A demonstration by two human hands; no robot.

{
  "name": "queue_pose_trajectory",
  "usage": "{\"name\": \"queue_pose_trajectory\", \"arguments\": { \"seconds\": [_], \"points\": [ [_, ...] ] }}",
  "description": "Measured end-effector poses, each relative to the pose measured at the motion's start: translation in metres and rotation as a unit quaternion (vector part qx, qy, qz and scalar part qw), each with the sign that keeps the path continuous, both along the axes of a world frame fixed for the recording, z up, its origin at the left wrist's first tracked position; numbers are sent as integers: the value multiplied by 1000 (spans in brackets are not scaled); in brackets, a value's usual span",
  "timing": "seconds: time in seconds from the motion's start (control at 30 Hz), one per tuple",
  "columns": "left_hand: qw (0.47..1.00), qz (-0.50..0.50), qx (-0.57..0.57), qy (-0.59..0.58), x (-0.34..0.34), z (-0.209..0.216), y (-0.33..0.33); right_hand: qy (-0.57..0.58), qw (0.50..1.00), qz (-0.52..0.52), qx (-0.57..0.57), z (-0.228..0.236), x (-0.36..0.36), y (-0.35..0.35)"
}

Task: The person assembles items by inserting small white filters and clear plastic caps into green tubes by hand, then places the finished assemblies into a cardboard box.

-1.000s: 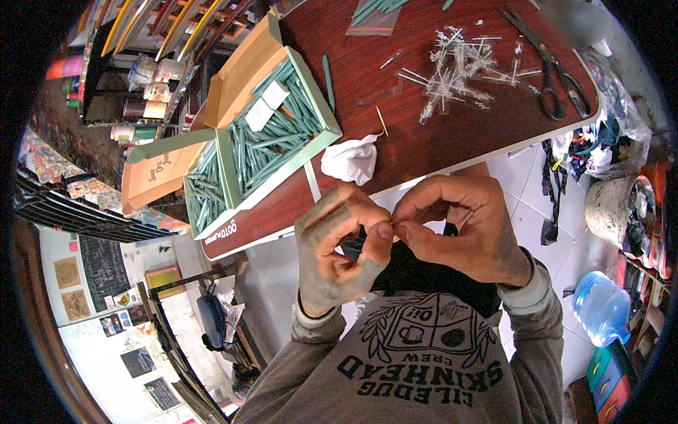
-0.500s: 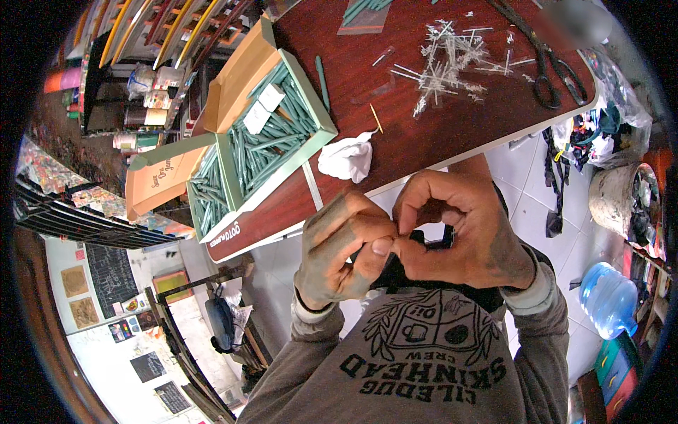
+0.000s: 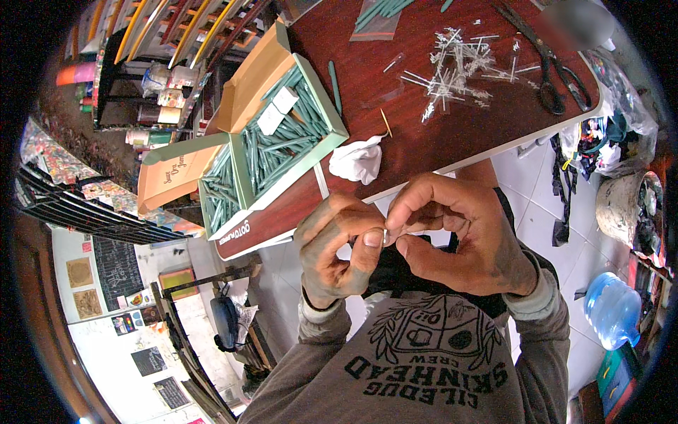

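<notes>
My left hand (image 3: 337, 249) is closed in a pinch in front of my chest. Between its thumb and forefinger a small whitish strip (image 3: 385, 238) shows at the tips; too little of it is visible to name it better. My right hand (image 3: 462, 237) is curled beside it, its thumb and forefinger apart around the strip's end. Whether the right fingertips touch the strip is hard to tell. Beyond the hands, a crumpled white cloth (image 3: 355, 161) lies near the table edge, with a thin wooden stick (image 3: 386, 122) beside it.
On the dark red table (image 3: 417, 138) stands an open box (image 3: 332, 141) full of teal pens (image 3: 282, 138). Small clear strips (image 3: 455, 67) lie in a loose pile, with black scissors (image 3: 552, 78) at their right. A blue water jug (image 3: 613, 309) is on the right.
My right thumb and forefinger have parted from my left fingertips, where they had met. A whitish strip now shows at the left pinch. The whole view has shifted slightly.
</notes>
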State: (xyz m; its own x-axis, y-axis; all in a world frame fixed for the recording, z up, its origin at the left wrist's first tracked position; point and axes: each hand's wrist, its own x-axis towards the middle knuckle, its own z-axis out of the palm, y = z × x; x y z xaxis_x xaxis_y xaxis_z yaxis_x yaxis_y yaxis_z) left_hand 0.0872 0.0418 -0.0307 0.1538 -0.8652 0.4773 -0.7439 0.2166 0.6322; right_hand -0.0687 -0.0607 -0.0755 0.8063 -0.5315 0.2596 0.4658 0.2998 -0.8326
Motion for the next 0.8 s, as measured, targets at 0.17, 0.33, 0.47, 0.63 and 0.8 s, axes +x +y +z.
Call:
{"name": "queue_pose_trajectory", "arguments": {
  "seconds": [0.17,0.33,0.47,0.63,0.8],
  "points": [
    [999,-3,1,-32,-1,4,1,-3,1000,-2,-9,1,-1,1],
    [999,-20,-15,-43,-3,5,1,10,999,-16,-49,2,-4,-4],
    [999,-39,-30,-10,-7,5,1,-15,1000,-14,-22,0,-3,1],
    [997,-60,-34,40,-8,1,5,-32,998,25,47,-1,-4,0],
    [995,-67,-34,70,-7,-5,8,-3,1000,13,-1,3,-5,-1]
  ]
}}
